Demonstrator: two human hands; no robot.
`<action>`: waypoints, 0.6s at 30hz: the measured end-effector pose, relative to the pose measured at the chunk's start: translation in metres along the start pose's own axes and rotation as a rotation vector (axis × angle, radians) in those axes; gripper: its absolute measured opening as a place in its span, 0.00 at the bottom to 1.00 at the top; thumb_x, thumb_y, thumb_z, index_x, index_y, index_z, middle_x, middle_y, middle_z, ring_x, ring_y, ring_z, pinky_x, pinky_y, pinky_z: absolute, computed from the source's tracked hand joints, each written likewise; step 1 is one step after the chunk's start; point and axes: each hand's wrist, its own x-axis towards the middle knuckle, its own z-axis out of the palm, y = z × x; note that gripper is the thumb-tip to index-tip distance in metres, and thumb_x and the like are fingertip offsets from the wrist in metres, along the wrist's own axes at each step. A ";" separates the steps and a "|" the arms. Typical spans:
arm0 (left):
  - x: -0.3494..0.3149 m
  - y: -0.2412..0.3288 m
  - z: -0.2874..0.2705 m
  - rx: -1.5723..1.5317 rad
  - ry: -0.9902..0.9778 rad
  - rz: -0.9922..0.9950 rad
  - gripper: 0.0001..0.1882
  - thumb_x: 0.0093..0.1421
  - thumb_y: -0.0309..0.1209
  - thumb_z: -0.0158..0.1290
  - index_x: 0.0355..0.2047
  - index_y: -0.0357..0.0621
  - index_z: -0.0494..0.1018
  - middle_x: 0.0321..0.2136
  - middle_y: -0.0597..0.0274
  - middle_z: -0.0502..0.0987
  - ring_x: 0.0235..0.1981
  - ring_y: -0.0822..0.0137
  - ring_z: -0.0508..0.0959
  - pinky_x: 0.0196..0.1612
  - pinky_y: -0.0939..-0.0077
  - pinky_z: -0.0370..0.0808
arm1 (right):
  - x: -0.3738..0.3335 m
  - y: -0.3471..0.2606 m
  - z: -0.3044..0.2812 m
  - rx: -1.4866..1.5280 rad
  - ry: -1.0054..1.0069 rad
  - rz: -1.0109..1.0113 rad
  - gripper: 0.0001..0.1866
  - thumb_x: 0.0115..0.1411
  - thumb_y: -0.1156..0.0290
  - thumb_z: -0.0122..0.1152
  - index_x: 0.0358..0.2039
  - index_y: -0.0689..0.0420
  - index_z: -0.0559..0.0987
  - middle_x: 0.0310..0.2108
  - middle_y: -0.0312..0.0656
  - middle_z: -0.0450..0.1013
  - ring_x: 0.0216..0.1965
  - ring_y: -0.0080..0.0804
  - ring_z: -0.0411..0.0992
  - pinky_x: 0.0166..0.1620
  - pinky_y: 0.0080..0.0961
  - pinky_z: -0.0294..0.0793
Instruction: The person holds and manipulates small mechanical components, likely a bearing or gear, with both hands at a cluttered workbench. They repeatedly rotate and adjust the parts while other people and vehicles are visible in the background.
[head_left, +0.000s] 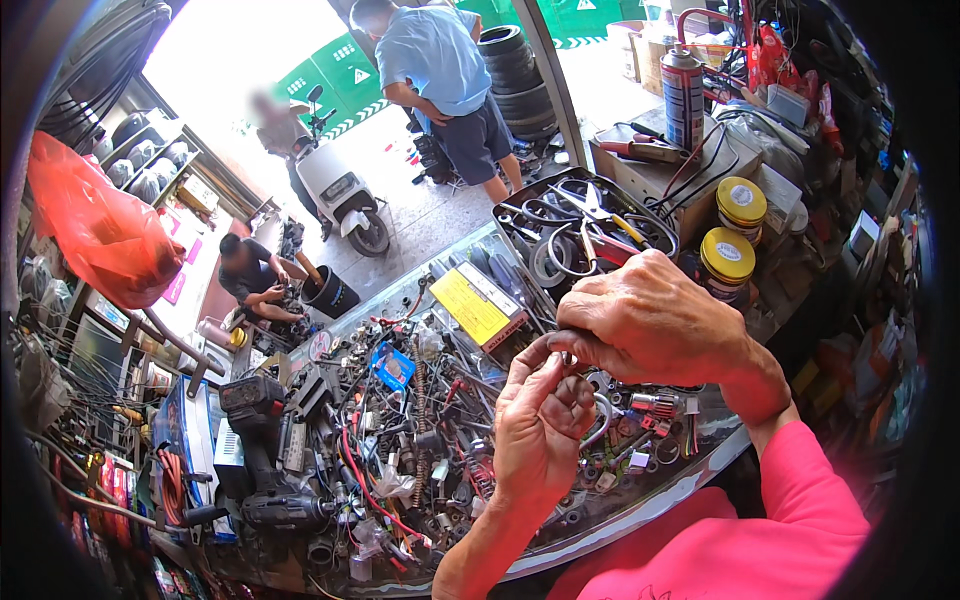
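My left hand (541, 420) and my right hand (650, 318) meet above the cluttered workbench, fingertips together. Between them is a tiny dark piece (568, 358), too small to name. The left thumb and forefinger pinch it from below, while the right fingers close on it from above. Beneath the hands lie loose small metal and plastic parts (610, 470). Just beyond the right hand sits a black tray (510, 215) with scissors (592, 205) and other hand tools. A yellow box (470, 308) rests on the bench to the left of my hands.
A black cordless drill (262, 450) lies at the bench's left. Yellow-lidded jars (727, 256) and a spray can (682, 100) stand at the right. A red bag (95, 225) hangs far left. Beyond are a white scooter (335, 190), a person in a blue shirt (435, 65) and a crouching person (255, 275).
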 end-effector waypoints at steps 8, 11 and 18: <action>0.001 -0.001 0.000 0.061 0.027 -0.060 0.08 0.68 0.34 0.39 0.37 0.46 0.65 0.24 0.64 0.68 0.17 0.74 0.65 0.20 0.80 0.61 | 0.002 -0.002 0.001 -0.021 0.000 -0.004 0.14 0.59 0.61 0.57 0.24 0.57 0.74 0.23 0.42 0.72 0.27 0.41 0.74 0.28 0.36 0.69; 0.002 0.001 -0.003 0.019 -0.064 -0.080 0.10 0.68 0.35 0.39 0.42 0.44 0.65 0.29 0.63 0.72 0.20 0.72 0.70 0.23 0.81 0.66 | 0.001 -0.001 0.000 -0.032 0.005 0.006 0.14 0.59 0.61 0.57 0.24 0.57 0.74 0.23 0.42 0.72 0.27 0.41 0.73 0.28 0.36 0.69; -0.001 0.001 0.007 0.058 0.076 -0.046 0.10 0.67 0.32 0.42 0.46 0.45 0.65 0.35 0.64 0.74 0.26 0.71 0.75 0.23 0.82 0.68 | 0.003 0.001 0.003 -0.050 -0.038 0.015 0.13 0.58 0.61 0.58 0.24 0.57 0.73 0.23 0.42 0.72 0.27 0.42 0.73 0.29 0.37 0.69</action>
